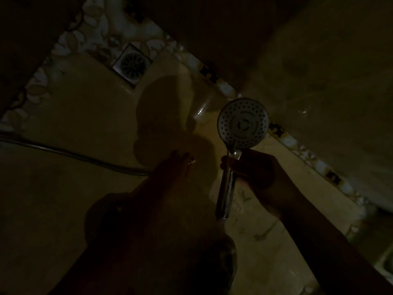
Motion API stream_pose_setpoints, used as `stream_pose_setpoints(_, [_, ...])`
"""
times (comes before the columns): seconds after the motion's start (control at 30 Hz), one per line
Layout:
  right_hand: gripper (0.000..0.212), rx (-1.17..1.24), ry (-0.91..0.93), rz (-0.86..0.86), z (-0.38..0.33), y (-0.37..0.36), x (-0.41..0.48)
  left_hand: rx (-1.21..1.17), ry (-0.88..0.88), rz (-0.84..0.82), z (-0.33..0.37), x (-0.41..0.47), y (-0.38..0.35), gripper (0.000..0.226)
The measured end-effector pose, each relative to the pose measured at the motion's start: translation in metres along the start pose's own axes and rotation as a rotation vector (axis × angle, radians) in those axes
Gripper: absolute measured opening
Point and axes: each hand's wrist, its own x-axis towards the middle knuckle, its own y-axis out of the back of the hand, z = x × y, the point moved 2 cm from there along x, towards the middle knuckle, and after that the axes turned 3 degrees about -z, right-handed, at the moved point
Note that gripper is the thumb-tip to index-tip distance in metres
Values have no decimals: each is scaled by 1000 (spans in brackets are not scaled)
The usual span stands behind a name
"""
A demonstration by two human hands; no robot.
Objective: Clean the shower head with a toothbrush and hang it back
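Right hand (253, 169) wrapped around the upper handle of the shower head (243, 123), presumably steadying it for brushing. Nozzle face turned up toward the camera, long axis running from lower left to upper right above the tiled floor (85, 116). Left hand (170, 169) dim, fingers extended; toothbrush not discernible.

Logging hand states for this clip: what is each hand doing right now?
Left hand: fingers extended, open; nothing clearly held, though the frame is dark.
Right hand: closed around the handle of the shower head.
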Motion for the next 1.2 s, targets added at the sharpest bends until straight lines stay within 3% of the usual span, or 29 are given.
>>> stream_pose_setpoints(0.13, [14,78,-3,12,-52,-13,-28,2,-14,77,14,-45,53,54])
stream_pose_setpoints(0.23, [19,141,33,-13,-101,-27,-60,-7,-103,339,27,-95,98,52])
stream_pose_setpoints(0.37, [27,143,115,-44,-178,-40,-120,-149,-49,227,38,-166,155,49])
stream_pose_setpoints(0.7, [15,28,327,-53,-366,-41,-313,-416,-174,375,111,-380,305,40])
stream_pose_setpoints(0.83, [10,11,429,-19,-429,-30,-394,-594,-292,478,153,-470,340,19])
stream_pose_setpoints(0.97, [14,-3,520,-28,-480,-23,-472,-665,-345,595,180,-542,370,12])
stream_pose_setpoints(1.2, [21,-12,594,-107,-528,-42,-557,-635,-260,798,129,-655,431,18])
